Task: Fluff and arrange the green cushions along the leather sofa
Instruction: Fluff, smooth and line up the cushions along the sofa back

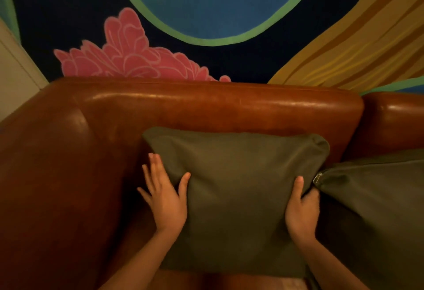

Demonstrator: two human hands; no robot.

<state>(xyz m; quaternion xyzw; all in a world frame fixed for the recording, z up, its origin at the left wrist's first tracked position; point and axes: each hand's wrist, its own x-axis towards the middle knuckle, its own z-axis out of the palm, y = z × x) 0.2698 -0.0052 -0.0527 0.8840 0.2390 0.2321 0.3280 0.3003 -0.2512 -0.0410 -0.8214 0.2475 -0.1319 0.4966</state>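
Hands bracket the nearer green cushion (pixel 236 197) from both sides, which is how one would square it up or plump it against the backrest. The left hand (pixel 164 200) lies almost flat along the cushion's left edge, fingers straight and spread, the thumb laid over the front face; it presses rather than grips. The right hand (pixel 302 209) sits on the right edge with its thumb straight on the front face, while its fingers curl behind the fabric into the gap beside the second green cushion (pixel 376 216), so it appears to have hold of that edge, though the fingertips are hidden. I judge this a squeeze-and-settle step: the cushion already leans upright against the back of the brown leather sofa (pixel 206 106), near the far-left corner where the backrest meets the left armrest (pixel 46 163), and it probably only needs centring and a final pat.

The second cushion lies to the right, tilted and touching the first at its corner, where a small metal zip pull (pixel 317 177) shows. It looks not yet arranged, so more of the task likely remains on that side.

The sofa leather is smooth and glossy, catching warm highlights along the backrest top. Behind it the wall carries a painted mural (pixel 206 2): a blue shape ringed in green, a pink flower at left, ochre stripes at right, all on a dark ground. A pale wall section (pixel 13 64) shows at far left.
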